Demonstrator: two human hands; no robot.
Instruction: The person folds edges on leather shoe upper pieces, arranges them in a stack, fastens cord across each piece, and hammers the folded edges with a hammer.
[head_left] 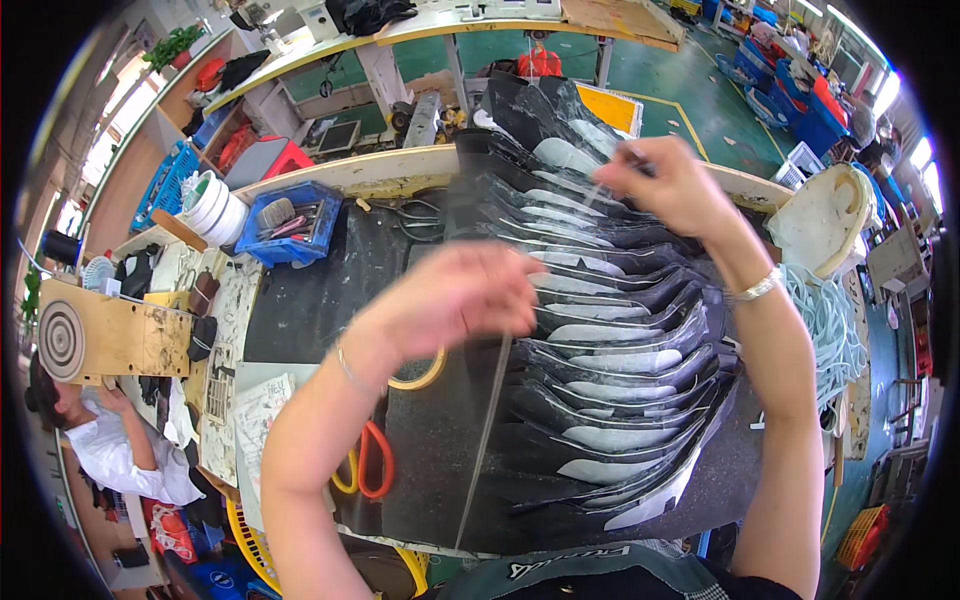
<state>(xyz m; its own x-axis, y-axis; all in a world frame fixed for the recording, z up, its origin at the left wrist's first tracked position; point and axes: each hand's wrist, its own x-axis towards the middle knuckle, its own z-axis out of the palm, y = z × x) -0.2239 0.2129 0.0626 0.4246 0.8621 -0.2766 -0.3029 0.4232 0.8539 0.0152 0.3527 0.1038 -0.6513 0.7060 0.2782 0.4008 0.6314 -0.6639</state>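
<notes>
Both hands pinch a thin clear strip (pixel 497 400), left hand (pixel 462 295) closed near its middle, right hand (pixel 668 182) at its top; it looks light, limp, slippery, dangling over fanned black shoe-upper pieces (pixel 610 380).

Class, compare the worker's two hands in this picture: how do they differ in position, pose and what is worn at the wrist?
The left hand is lower and nearer the camera, over the dark mat; the right hand reaches farther, over the fanned black-and-grey pieces. The left hand looks loosely closed, the right pinches at its fingertips. The left wrist has a thin bangle, the right a broader silver bracelet. A thin strip hangs below the left hand. Both are bare.
</notes>
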